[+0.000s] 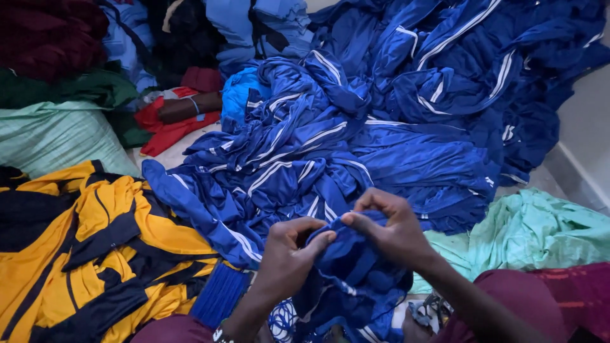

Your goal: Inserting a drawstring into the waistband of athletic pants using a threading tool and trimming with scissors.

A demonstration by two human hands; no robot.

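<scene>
Right up close, both pinching the same blue shirt [356, 273]: left hand [286, 254] with finger and thumb closed on a top fold, right hand [391, 232] closed on the fold just beside it. Resting in the lap, that shirt, bunched up between two dark red knees [527, 305]. Under the left wrist, a tangle of blue and white string [279, 321]. By the right wrist, a small dark thing, too blurry to name.

Maybe trouble here: slippery, shiny cloth, and only a small pinch on it. Could slide out of the fingers. Could also catch on the string below and pull it along. Easy to mix up with the big blue pile [356, 146] too, being the same colour and touching its near edge.

To the left, touching the blue pile, a heap of yellow and dark clothes [95, 254]. To the right, a crumpled green cloth [534, 232] on the floor.

Farther out, the big blue pile with white stripes, filling the middle and blocking most of the floor. Past the yellow heap, a pale green sack [57, 136]. Beside it, a red cloth [168, 130] with another person's arm [190, 107] lying on it. At the far back, dark red clothes [44, 32] and more light blue ones. On the far right, a bare wall [584, 127].
</scene>
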